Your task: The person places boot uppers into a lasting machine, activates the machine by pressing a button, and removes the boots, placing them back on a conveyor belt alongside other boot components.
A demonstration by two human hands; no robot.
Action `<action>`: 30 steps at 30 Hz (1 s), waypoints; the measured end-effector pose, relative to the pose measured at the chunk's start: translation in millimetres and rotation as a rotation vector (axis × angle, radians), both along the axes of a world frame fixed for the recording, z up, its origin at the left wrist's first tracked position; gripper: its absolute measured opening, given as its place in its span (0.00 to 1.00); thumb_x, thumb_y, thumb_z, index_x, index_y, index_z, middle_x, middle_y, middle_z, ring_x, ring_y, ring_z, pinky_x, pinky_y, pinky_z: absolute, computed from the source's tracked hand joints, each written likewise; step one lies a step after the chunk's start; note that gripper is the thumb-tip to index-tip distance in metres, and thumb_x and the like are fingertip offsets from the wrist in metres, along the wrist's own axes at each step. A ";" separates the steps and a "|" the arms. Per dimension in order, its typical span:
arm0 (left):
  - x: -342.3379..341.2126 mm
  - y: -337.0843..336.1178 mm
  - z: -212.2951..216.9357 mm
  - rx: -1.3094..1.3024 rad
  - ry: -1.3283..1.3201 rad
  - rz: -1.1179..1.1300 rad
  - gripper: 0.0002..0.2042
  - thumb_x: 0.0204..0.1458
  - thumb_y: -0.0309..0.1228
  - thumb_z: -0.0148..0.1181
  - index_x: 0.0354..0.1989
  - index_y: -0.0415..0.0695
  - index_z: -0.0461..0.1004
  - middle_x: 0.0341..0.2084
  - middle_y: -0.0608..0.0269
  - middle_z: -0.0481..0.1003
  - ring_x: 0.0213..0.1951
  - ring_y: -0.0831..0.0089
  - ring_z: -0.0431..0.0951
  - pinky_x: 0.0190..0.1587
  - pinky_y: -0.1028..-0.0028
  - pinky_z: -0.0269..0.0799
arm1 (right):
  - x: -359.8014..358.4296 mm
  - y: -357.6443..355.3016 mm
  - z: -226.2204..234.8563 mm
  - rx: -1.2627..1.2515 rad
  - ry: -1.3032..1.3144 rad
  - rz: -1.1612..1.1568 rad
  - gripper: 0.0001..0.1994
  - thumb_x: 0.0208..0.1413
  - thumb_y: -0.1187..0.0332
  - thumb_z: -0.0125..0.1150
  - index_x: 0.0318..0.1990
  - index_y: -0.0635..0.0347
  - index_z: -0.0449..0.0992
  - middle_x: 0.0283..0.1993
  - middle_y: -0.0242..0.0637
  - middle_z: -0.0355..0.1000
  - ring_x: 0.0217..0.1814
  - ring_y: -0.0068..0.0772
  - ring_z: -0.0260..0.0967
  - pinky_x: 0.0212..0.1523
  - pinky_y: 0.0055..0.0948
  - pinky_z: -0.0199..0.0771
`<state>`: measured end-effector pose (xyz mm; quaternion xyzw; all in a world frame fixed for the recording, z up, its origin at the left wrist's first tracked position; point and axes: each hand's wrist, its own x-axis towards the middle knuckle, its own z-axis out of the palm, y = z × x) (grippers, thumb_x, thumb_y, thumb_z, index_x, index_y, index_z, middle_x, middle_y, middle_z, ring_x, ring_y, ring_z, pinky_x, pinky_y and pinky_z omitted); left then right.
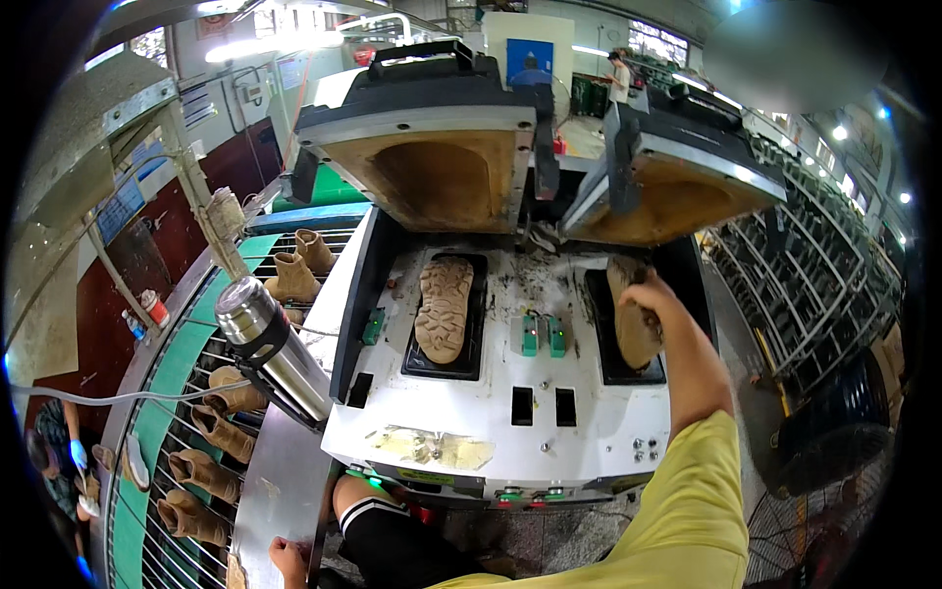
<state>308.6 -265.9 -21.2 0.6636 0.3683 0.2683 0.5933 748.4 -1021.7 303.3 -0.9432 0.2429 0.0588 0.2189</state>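
Two hands show, well apart; the right hand reaches out over a white machine, its fingers grasping a tan boot by its side; the boot lies partly under those fingers, its longer part running from them back toward the body; beneath it, and to the left of the fingers, shows a black tray, though whether boot and tray touch I cannot tell; the left hand is close to the body, at the edge of a metal ledge, its fingers curled inward; whether they close on anything I cannot tell.

Left of the right fingers, past a pair of small green boxes, a tan sole faces up in a second black tray; beyond the fingers rises one raised lid with a tan hollow, and farther to their left another lid tilts up.

Ahead of the left fingers stands a tilted steel flask; to their left, brown boots line a rack with a green strip.
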 end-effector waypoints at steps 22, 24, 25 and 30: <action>116.7 -441.1 58.8 0.114 0.209 -1.774 0.16 0.61 0.40 0.45 0.50 0.47 0.73 0.44 0.56 0.76 0.46 0.63 0.76 0.49 0.68 0.68 | -364.2 -35.4 -197.2 1.247 -1.031 -1.105 0.11 0.55 0.58 0.53 0.32 0.54 0.67 0.23 0.27 0.58 0.24 0.24 0.59 0.31 0.25 0.64; 142.5 -462.1 84.8 0.133 0.326 -1.795 0.16 0.64 0.38 0.40 0.50 0.46 0.73 0.45 0.58 0.76 0.47 0.63 0.75 0.48 0.69 0.67 | -379.5 -64.6 -201.9 1.707 -0.827 -1.064 0.16 0.51 0.48 0.55 0.24 0.48 0.65 0.16 0.24 0.55 0.16 0.25 0.58 0.22 0.26 0.62; 144.0 -451.9 84.3 0.150 0.336 -1.780 0.16 0.64 0.39 0.40 0.49 0.46 0.73 0.44 0.58 0.76 0.47 0.64 0.74 0.48 0.69 0.67 | -382.4 -55.1 -190.7 1.797 -0.749 -1.003 0.18 0.52 0.49 0.53 0.19 0.48 0.63 0.16 0.23 0.58 0.17 0.25 0.60 0.23 0.25 0.63; 129.7 -397.8 44.0 -0.285 0.236 -1.627 0.13 0.61 0.34 0.47 0.41 0.39 0.75 0.32 0.60 0.77 0.36 0.69 0.76 0.42 0.72 0.70 | -428.5 -57.5 -269.6 1.471 -0.081 -0.435 0.15 0.54 0.52 0.54 0.29 0.53 0.73 0.28 0.36 0.71 0.30 0.29 0.70 0.33 0.29 0.73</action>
